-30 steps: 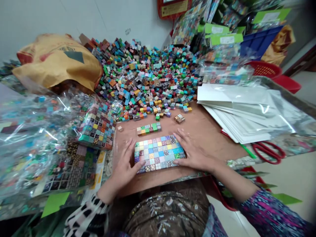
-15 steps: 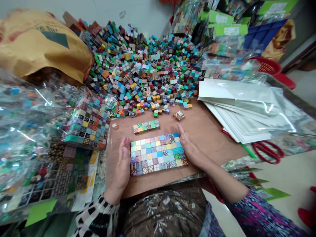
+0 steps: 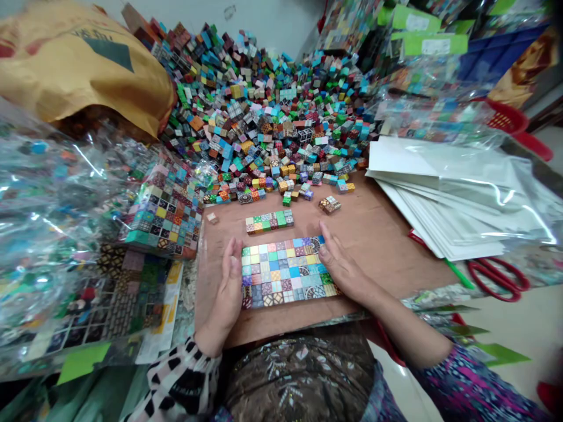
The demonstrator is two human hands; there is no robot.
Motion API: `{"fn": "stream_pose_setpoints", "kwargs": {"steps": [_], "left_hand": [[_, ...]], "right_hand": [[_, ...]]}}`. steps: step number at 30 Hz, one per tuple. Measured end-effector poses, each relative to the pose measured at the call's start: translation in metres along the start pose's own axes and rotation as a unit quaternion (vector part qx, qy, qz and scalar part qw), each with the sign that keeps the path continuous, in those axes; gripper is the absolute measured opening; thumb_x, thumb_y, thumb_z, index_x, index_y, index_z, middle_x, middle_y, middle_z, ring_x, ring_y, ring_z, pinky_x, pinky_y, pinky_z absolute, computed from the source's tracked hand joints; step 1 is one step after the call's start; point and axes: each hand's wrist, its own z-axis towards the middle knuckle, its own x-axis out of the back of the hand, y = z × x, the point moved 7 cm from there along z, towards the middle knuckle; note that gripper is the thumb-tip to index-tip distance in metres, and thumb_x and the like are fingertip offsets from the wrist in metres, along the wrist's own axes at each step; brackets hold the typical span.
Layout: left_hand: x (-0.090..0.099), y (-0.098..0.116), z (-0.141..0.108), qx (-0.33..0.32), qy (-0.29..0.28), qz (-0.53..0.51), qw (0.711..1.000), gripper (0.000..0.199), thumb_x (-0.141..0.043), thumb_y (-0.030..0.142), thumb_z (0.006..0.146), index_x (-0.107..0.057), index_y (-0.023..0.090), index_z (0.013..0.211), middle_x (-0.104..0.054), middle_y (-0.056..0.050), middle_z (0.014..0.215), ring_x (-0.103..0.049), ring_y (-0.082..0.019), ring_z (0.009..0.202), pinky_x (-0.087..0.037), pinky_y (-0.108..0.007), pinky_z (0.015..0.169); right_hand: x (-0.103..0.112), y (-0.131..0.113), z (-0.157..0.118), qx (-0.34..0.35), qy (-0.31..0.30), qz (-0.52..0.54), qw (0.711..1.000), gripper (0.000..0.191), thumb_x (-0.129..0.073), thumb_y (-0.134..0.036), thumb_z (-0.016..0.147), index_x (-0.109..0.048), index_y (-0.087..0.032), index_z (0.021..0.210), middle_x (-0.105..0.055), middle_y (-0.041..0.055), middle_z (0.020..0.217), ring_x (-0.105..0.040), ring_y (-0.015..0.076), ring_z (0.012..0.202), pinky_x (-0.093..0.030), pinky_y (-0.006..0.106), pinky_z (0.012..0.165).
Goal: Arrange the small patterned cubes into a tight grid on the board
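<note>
A flat rectangular block of small patterned cubes (image 3: 281,272) lies on the brown board, its cubes set in straight rows. My left hand (image 3: 224,293) stands along the block's left end, fingers stretched forward and palm turned inward. At the opposite end, my right hand (image 3: 345,266) rests against the side with straight fingers, its thumb over the right edge, covering some cubes there. Just behind the block is a short bar of joined cubes (image 3: 269,221). Farther back sit a small brown-and-white cube cluster (image 3: 329,204) and one pale loose cube (image 3: 212,218).
A large heap of loose cubes (image 3: 272,111) rises at the back. Bagged cube blocks (image 3: 162,211) and a yellow sack (image 3: 88,64) stand left. White cards (image 3: 413,205) in clear plastic, red-handled scissors (image 3: 499,278) and a green pen (image 3: 460,272) lie right.
The whole view has shifted, so things appear farther right. My right hand has moved inward over the block's right end. My left hand remains at the left end.
</note>
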Motion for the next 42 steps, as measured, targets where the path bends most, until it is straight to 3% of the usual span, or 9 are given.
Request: {"fn": "stream_pose_setpoints", "kwargs": {"steps": [3, 6, 11, 16, 21, 26, 35, 38, 42], "left_hand": [[0.0, 0.005, 0.0, 0.001, -0.001, 0.043, 0.999, 0.061, -0.039, 0.057, 0.096, -0.031, 0.028, 0.149, -0.036, -0.008, 0.157, -0.028, -0.023, 0.147, -0.019, -0.045, 0.122], [-0.002, 0.018, 0.0, -0.058, -0.031, 0.162, 0.985, 0.055, -0.046, 0.05, 0.096, -0.039, 0.027, 0.145, -0.033, -0.006, 0.159, -0.025, -0.023, 0.148, -0.017, -0.045, 0.123], [-0.014, 0.03, 0.0, -0.175, -0.137, 0.405, 0.887, 0.066, -0.049, 0.056, 0.092, -0.037, 0.023, 0.147, -0.025, -0.012, 0.161, -0.007, -0.032, 0.151, -0.012, -0.059, 0.12], [-0.025, 0.023, 0.001, -0.193, -0.234, 0.505, 0.808, 0.092, -0.052, 0.074, 0.08, -0.028, 0.02, 0.151, -0.022, -0.018, 0.161, -0.006, -0.04, 0.149, -0.011, -0.066, 0.118], [-0.026, 0.019, 0.0, -0.175, -0.253, 0.497, 0.811, 0.094, -0.052, 0.074, 0.079, -0.026, 0.019, 0.151, -0.026, -0.02, 0.158, -0.009, -0.041, 0.149, -0.021, -0.062, 0.117], [-0.025, 0.016, -0.001, -0.184, -0.255, 0.481, 0.819, 0.093, -0.053, 0.072, 0.081, -0.026, 0.017, 0.15, -0.026, -0.021, 0.156, -0.01, -0.042, 0.148, -0.021, -0.062, 0.117], [-0.023, 0.016, -0.003, -0.201, -0.251, 0.513, 0.796, 0.091, -0.051, 0.072, 0.082, -0.025, 0.018, 0.151, -0.026, -0.02, 0.155, -0.009, -0.041, 0.148, -0.024, -0.062, 0.116], [-0.022, 0.02, -0.005, -0.209, -0.241, 0.545, 0.775, 0.095, -0.051, 0.076, 0.079, -0.025, 0.02, 0.151, -0.026, -0.02, 0.157, -0.009, -0.042, 0.148, -0.018, -0.066, 0.116], [-0.03, 0.032, -0.013, -0.234, -0.252, 0.581, 0.738, 0.104, -0.048, 0.084, 0.072, -0.023, 0.023, 0.153, -0.022, -0.016, 0.161, -0.005, -0.046, 0.148, -0.003, -0.074, 0.112]], "right_hand": [[0.002, -0.001, -0.001, 0.007, 0.004, -0.06, 0.998, 0.076, -0.024, -0.069, 0.094, -0.02, -0.026, 0.156, -0.013, 0.0078, 0.164, -0.011, 0.0289, 0.149, -0.016, 0.056, 0.119], [0.002, -0.01, -0.006, 0.066, 0.002, -0.172, 0.983, 0.086, -0.038, -0.076, 0.086, -0.02, -0.029, 0.156, -0.003, 0.0061, 0.165, -0.003, 0.0338, 0.149, -0.013, 0.06, 0.119], [-0.014, -0.022, -0.016, 0.15, -0.06, -0.32, 0.933, 0.108, -0.057, -0.085, 0.067, -0.026, -0.03, 0.154, -0.004, 0.0102, 0.164, -0.004, 0.0447, 0.147, -0.009, 0.068, 0.115], [-0.022, -0.024, -0.014, 0.174, -0.079, -0.372, 0.909, 0.106, -0.06, -0.081, 0.069, -0.028, -0.025, 0.153, -0.013, 0.0154, 0.162, -0.008, 0.0437, 0.147, -0.012, 0.066, 0.115], [-0.024, -0.024, -0.014, 0.192, -0.083, -0.359, 0.91, 0.098, -0.059, -0.073, 0.077, -0.029, -0.018, 0.152, -0.014, 0.0177, 0.162, -0.009, 0.0396, 0.148, -0.016, 0.057, 0.118], [-0.025, -0.025, -0.014, 0.201, -0.075, -0.336, 0.917, 0.097, -0.058, -0.072, 0.078, -0.029, -0.015, 0.15, -0.017, 0.0191, 0.16, -0.012, 0.0391, 0.147, -0.017, 0.056, 0.119], [-0.027, -0.027, -0.017, 0.202, -0.072, -0.331, 0.919, 0.096, -0.06, -0.072, 0.077, -0.035, -0.012, 0.148, -0.02, 0.0224, 0.158, -0.012, 0.0408, 0.146, -0.019, 0.055, 0.118], [-0.028, -0.027, -0.019, 0.195, -0.081, -0.348, 0.913, 0.098, -0.057, -0.074, 0.077, -0.034, -0.012, 0.149, -0.018, 0.0223, 0.159, -0.011, 0.0413, 0.147, -0.018, 0.055, 0.118], [-0.028, -0.03, -0.02, 0.199, -0.071, -0.387, 0.898, 0.098, -0.05, -0.079, 0.078, -0.028, -0.02, 0.154, -0.013, 0.0191, 0.162, -0.008, 0.044, 0.147, -0.011, 0.066, 0.115]]}}
